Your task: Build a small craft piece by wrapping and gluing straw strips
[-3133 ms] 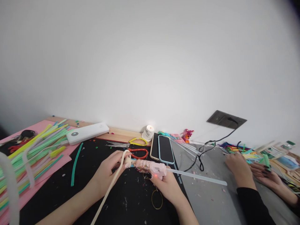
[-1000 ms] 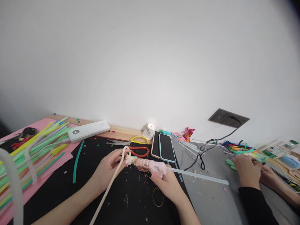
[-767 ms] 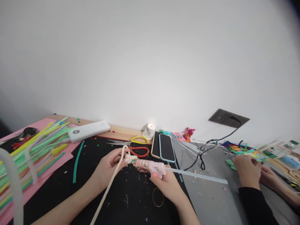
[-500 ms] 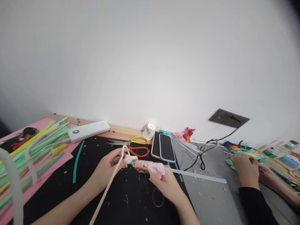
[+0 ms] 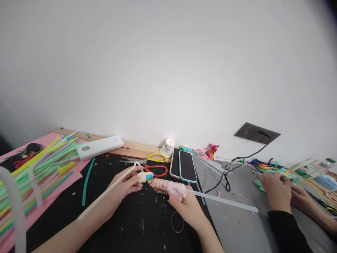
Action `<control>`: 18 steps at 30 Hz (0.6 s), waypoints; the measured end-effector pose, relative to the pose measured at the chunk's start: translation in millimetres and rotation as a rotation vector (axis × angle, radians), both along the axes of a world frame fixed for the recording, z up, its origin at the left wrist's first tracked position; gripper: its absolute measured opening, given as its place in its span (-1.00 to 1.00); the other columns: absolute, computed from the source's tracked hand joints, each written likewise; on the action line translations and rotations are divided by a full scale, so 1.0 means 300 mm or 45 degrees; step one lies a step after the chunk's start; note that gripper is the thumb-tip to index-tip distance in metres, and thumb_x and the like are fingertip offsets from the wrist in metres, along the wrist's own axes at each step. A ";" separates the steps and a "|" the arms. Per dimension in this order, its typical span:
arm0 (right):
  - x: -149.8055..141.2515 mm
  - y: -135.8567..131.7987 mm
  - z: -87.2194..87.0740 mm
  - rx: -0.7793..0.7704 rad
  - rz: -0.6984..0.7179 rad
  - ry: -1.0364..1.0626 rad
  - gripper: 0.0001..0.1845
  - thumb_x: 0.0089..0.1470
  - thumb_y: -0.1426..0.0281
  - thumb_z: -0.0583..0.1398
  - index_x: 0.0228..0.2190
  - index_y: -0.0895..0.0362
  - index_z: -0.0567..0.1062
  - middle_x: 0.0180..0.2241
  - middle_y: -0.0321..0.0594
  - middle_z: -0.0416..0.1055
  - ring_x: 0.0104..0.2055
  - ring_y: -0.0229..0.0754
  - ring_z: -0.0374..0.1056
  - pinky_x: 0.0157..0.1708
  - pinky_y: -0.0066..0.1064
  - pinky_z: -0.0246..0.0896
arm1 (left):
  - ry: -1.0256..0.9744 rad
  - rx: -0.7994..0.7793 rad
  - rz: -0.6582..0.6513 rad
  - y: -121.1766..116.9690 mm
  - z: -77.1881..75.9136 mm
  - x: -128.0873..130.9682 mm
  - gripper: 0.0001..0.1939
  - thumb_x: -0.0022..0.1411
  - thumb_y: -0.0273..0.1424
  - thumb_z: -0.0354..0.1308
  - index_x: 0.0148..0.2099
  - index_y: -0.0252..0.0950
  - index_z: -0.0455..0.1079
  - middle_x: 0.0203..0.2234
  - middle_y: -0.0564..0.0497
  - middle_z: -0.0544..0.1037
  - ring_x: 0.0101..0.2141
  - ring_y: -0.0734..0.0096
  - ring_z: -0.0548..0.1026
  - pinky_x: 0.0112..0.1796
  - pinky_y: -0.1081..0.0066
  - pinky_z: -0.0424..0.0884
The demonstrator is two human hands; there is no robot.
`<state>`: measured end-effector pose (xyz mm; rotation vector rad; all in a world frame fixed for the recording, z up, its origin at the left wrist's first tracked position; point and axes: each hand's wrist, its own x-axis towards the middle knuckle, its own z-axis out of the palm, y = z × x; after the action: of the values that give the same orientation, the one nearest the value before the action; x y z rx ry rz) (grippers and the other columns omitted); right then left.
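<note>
One cord (image 5: 106,192) now along left forearm (image 5: 85,225)

Plain pale wall (image 5: 163,70) — dark socket plate (image 5: 256,133) low on its right — above adjoining black and grey work surfaces.

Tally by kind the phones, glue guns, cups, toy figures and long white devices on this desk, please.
Phones: 2
Glue gun: 1
Cup: 1
Toy figure: 1
Long white device: 1
Total: 6
</note>
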<state>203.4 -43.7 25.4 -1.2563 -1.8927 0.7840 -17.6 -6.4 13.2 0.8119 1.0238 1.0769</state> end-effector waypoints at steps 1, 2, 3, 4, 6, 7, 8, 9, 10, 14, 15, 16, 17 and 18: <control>0.000 0.000 -0.002 -0.002 -0.027 -0.009 -0.82 -0.03 0.53 0.13 -0.40 0.15 0.53 -0.42 -0.23 0.47 -0.39 -0.17 0.35 -0.39 -0.44 0.27 | -0.022 -0.025 -0.001 -0.001 0.002 0.001 -0.62 0.03 -0.33 0.26 -0.08 -0.35 0.39 -0.40 0.02 0.49 -0.49 0.51 0.42 -0.33 0.44 0.46; -0.001 0.000 -0.006 -0.002 -0.048 -0.021 -0.84 -0.04 0.52 0.13 -0.42 0.15 0.52 -0.45 -0.24 0.44 -0.43 -0.18 0.33 -0.42 -0.44 0.26 | -0.046 -0.049 -0.004 -0.002 0.005 0.003 -0.63 0.04 -0.34 0.26 -0.08 -0.35 0.40 -0.39 0.01 0.50 -0.49 0.51 0.42 -0.33 0.43 0.46; -0.002 0.000 -0.011 0.009 -0.067 -0.035 -0.86 -0.05 0.51 0.13 -0.47 0.15 0.51 -0.50 -0.25 0.41 -0.47 -0.20 0.30 -0.47 -0.45 0.23 | -0.072 -0.071 -0.009 -0.002 0.008 0.004 -0.64 0.05 -0.35 0.25 -0.08 -0.35 0.40 -0.38 0.01 0.50 -0.49 0.51 0.42 -0.32 0.43 0.46; -0.004 -0.001 -0.017 0.030 -0.083 -0.043 -0.87 -0.05 0.49 0.13 -0.51 0.14 0.49 -0.53 -0.27 0.38 -0.51 -0.21 0.26 -0.50 -0.45 0.21 | -0.102 -0.094 -0.014 -0.003 0.011 0.006 -0.66 0.06 -0.37 0.24 -0.09 -0.34 0.41 -0.37 0.00 0.51 -0.48 0.51 0.43 -0.31 0.44 0.46; -0.008 -0.004 -0.028 0.082 -0.108 -0.050 -0.87 -0.05 0.45 0.13 -0.57 0.11 0.44 -0.57 -0.29 0.32 -0.54 -0.22 0.22 -0.52 -0.45 0.18 | -0.181 -0.148 -0.021 -0.002 0.012 0.008 -0.71 0.09 -0.41 0.22 -0.09 -0.32 0.42 -0.37 0.00 0.53 -0.48 0.52 0.44 -0.32 0.45 0.46; -0.011 -0.005 -0.032 0.110 -0.124 -0.052 -0.87 -0.04 0.43 0.13 -0.58 0.10 0.43 -0.57 -0.29 0.31 -0.54 -0.22 0.22 -0.51 -0.44 0.18 | -0.223 -0.177 -0.020 -0.001 0.011 0.008 -0.73 0.10 -0.43 0.22 -0.10 -0.31 0.42 -0.37 0.00 0.54 -0.49 0.53 0.45 -0.32 0.46 0.46; -0.014 -0.007 -0.035 0.133 -0.135 -0.055 -0.87 -0.04 0.41 0.13 -0.58 0.09 0.42 -0.57 -0.29 0.31 -0.53 -0.21 0.23 -0.50 -0.44 0.18 | -0.259 -0.204 -0.018 -0.001 0.008 0.008 -0.74 0.10 -0.46 0.21 -0.11 -0.30 0.43 -0.39 0.00 0.54 -0.50 0.53 0.45 -0.34 0.47 0.46; -0.017 -0.007 -0.037 0.149 -0.141 -0.064 -0.86 -0.03 0.40 0.13 -0.57 0.09 0.41 -0.56 -0.29 0.30 -0.52 -0.20 0.23 -0.48 -0.43 0.19 | -0.288 -0.226 -0.017 0.001 0.005 0.008 -0.75 0.11 -0.49 0.20 -0.11 -0.30 0.43 -0.40 0.00 0.55 -0.50 0.54 0.46 -0.35 0.48 0.47; -0.019 -0.007 -0.038 0.154 -0.138 -0.076 -0.86 -0.02 0.39 0.13 -0.58 0.09 0.40 -0.57 -0.30 0.29 -0.52 -0.21 0.23 -0.48 -0.43 0.18 | -0.308 -0.241 -0.017 0.002 0.001 0.008 -0.76 0.11 -0.51 0.20 -0.12 -0.30 0.44 -0.41 0.00 0.55 -0.51 0.54 0.46 -0.35 0.49 0.47; -0.028 -0.003 -0.036 0.159 -0.119 -0.091 -0.82 -0.01 0.41 0.11 -0.61 0.09 0.32 -0.58 -0.33 0.23 -0.54 -0.24 0.19 -0.50 -0.44 0.13 | -0.347 -0.276 -0.024 0.001 -0.007 0.009 -0.79 0.13 -0.54 0.18 -0.15 -0.29 0.44 -0.44 0.01 0.56 -0.51 0.55 0.48 -0.37 0.53 0.48; -0.030 -0.001 -0.035 0.157 -0.114 -0.085 -0.82 -0.01 0.42 0.11 -0.61 0.10 0.31 -0.58 -0.34 0.22 -0.54 -0.25 0.18 -0.51 -0.45 0.11 | -0.351 -0.290 -0.021 0.000 -0.006 0.010 -0.79 0.13 -0.54 0.17 -0.15 -0.29 0.44 -0.44 0.02 0.57 -0.51 0.55 0.48 -0.38 0.54 0.48; -0.031 0.000 -0.035 0.151 -0.108 -0.080 -0.82 -0.01 0.43 0.11 -0.61 0.10 0.29 -0.58 -0.35 0.20 -0.54 -0.26 0.17 -0.52 -0.46 0.10 | -0.351 -0.303 -0.014 -0.002 -0.004 0.011 -0.79 0.13 -0.54 0.17 -0.15 -0.29 0.44 -0.44 0.02 0.57 -0.51 0.55 0.48 -0.38 0.54 0.48; -0.031 0.000 -0.034 0.142 -0.102 -0.079 -0.81 -0.01 0.44 0.11 -0.62 0.10 0.27 -0.59 -0.36 0.19 -0.54 -0.27 0.16 -0.52 -0.47 0.07 | -0.351 -0.315 -0.007 -0.003 -0.002 0.012 -0.80 0.13 -0.55 0.17 -0.15 -0.29 0.44 -0.45 0.02 0.56 -0.51 0.55 0.48 -0.39 0.54 0.48; -0.032 0.000 -0.034 0.131 -0.097 -0.084 -0.80 -0.01 0.44 0.11 -0.62 0.10 0.25 -0.59 -0.37 0.17 -0.54 -0.28 0.15 -0.53 -0.47 0.05 | -0.352 -0.323 -0.004 -0.005 0.000 0.012 -0.80 0.13 -0.55 0.17 -0.15 -0.29 0.44 -0.45 0.02 0.57 -0.52 0.55 0.48 -0.39 0.55 0.49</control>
<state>193.9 -43.7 15.2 -1.2962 -1.9001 0.6051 -13.9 -7.8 13.1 0.4451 0.9004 1.0002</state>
